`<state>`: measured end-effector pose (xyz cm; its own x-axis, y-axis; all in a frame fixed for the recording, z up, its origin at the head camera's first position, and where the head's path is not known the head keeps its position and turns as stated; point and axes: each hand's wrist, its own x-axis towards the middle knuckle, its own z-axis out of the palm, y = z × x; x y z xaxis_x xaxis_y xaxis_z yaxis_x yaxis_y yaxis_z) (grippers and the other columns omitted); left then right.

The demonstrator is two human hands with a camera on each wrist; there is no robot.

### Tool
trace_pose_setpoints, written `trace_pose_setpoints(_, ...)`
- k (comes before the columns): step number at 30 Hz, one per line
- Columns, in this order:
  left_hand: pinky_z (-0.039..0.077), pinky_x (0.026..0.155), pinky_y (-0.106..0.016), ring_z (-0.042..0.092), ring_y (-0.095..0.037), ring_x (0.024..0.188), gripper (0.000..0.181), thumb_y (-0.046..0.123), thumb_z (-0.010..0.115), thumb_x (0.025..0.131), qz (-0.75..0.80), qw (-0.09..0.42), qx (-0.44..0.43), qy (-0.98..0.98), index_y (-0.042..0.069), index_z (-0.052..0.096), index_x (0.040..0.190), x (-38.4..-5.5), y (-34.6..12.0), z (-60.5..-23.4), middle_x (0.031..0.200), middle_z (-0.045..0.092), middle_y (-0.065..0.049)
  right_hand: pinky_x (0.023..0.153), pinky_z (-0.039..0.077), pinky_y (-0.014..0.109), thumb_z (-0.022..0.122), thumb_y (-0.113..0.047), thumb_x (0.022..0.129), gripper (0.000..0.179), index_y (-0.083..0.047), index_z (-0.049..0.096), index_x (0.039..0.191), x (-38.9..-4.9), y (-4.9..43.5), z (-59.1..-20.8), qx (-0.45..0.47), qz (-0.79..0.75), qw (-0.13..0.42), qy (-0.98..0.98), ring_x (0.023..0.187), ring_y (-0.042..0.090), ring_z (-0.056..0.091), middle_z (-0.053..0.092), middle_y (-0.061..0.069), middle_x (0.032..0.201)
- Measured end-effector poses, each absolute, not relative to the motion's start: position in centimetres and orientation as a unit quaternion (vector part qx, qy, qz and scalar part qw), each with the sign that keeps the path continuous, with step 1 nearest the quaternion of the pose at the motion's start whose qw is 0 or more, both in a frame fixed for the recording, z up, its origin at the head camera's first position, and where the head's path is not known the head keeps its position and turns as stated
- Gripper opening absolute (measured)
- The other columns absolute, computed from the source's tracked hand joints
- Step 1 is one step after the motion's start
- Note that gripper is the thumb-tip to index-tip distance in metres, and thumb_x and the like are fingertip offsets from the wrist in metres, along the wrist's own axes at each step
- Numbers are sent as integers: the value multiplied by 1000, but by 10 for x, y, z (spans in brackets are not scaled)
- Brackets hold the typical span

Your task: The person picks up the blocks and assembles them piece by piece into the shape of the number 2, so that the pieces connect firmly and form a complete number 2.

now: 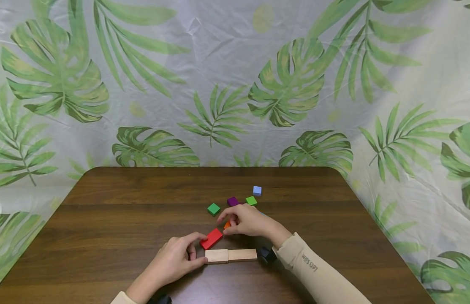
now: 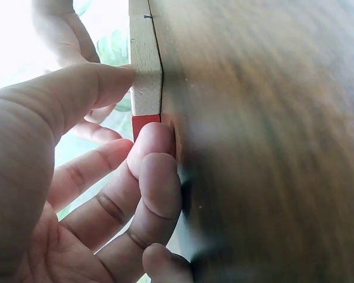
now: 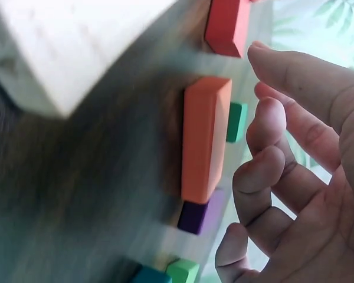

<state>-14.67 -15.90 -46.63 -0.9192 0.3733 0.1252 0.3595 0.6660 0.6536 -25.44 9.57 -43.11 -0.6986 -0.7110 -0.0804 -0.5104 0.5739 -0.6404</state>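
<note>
My left hand lies at the left end of a row of two plain wooden blocks. Its thumb touches the nearer wooden block, while the index fingertip rests on a red block set at an angle behind the row. The other fingers are bent loosely beside the red block's end. Over an orange block hovers my right hand, fingers loosely bent. In the right wrist view a gap separates those fingers from the orange block; from the head, the hand hides most of it.
Farther back on the brown table lie a green block, a purple one, a light green one and a light blue one. A teal block shows low in the right wrist view. Leaf-patterned cloth hangs behind.
</note>
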Motion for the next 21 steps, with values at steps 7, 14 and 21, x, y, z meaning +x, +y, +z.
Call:
trace_pose_setpoints(7,41,54,-20,46,6,56,41,30,89,89,352,4,198,915,18,73,125,-147,-158,-466,67,54,18,61,39,21,81,-18,97,29,-9,76,124,-264,107,-430,-341,-315,175,868,63,5,47,55,-7,72)
trace_pose_setpoints(14,41,54,-20,46,6,56,42,31,89,88,351,1,197,915,19,73,125,-147,-158,-467,67,55,19,62,38,21,83,-20,96,31,-9,76,123,-273,118,-432,-337,-305,160,876,64,5,46,54,-6,74)
trace_pose_setpoints(21,41,54,-20,46,6,56,42,31,89,88,353,-1,197,915,19,73,125,-146,-158,-467,67,55,19,62,38,20,82,-18,96,30,-11,76,125,-279,124,-433,-326,-300,172,880,64,6,46,53,-6,74)
